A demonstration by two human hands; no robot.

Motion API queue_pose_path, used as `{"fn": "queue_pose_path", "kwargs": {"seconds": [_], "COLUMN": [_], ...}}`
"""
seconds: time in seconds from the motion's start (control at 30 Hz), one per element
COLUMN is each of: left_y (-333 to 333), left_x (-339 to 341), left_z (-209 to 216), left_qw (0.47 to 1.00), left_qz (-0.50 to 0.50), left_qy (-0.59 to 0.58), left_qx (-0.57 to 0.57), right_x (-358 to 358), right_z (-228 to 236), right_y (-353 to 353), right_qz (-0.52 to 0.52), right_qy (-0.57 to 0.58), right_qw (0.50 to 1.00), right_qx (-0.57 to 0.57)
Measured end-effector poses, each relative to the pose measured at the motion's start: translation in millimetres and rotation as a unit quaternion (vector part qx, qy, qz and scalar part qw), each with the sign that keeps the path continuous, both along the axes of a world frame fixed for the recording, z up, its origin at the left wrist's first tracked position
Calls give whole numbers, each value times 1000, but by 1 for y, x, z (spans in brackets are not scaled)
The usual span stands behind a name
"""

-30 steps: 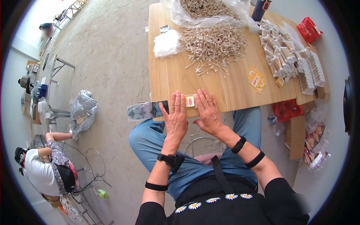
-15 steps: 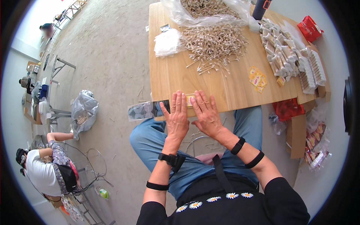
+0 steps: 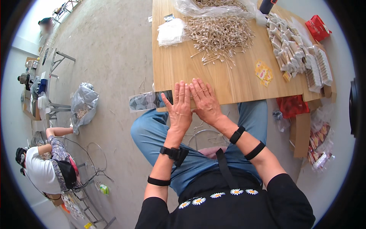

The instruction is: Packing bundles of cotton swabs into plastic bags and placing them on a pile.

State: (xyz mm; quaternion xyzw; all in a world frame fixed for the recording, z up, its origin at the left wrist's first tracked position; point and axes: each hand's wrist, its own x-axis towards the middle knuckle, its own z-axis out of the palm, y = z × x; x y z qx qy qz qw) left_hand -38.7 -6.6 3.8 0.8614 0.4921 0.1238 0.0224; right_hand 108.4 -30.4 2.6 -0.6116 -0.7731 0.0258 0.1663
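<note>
My left hand (image 3: 180,108) lies flat near the table's front edge, its fingers stretched forward and the thumb out to the side. Close against it, my right hand (image 3: 206,102) also rests flat, fingers extended. Whatever lies beneath the hands is hidden. A dark, hexagon-patterned strip in clear film (image 3: 143,101) sticks out past the table's left edge, next to my left thumb. Farther back is a heap of cotton swabs (image 3: 219,37), with a stack of clear plastic bags (image 3: 170,33) to its left. Several yellow printed cards (image 3: 263,72) lie to the right.
Packed bundles of swabs (image 3: 288,47) pile up along the right side of the wooden table (image 3: 232,89). A dark bottle (image 3: 267,5) and a red pouch (image 3: 318,28) stand beyond. A cardboard box (image 3: 300,135) sits below right. Another person (image 3: 42,170) works at the far left.
My right hand has slid left against my left hand, covering the small yellow card that showed between them. The whole table appears slightly higher in view.
</note>
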Motion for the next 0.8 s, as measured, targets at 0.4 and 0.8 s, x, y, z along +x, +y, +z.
{"fn": "queue_pose_path", "kwargs": {"seconds": [0.4, 0.8], "left_y": [-13, -33], "left_x": [-69, -21], "left_z": [33, 17], "left_qw": [990, 995], "left_qz": [106, 9], "left_qy": [-90, -30], "left_qx": [-13, -91], "right_x": [-3, -3], "right_z": [4, 12], "right_y": [-3, -1], "right_qz": [-15, -3], "right_qy": [0, 22], "right_qw": [999, 999], "right_qx": [-31, -39]}}
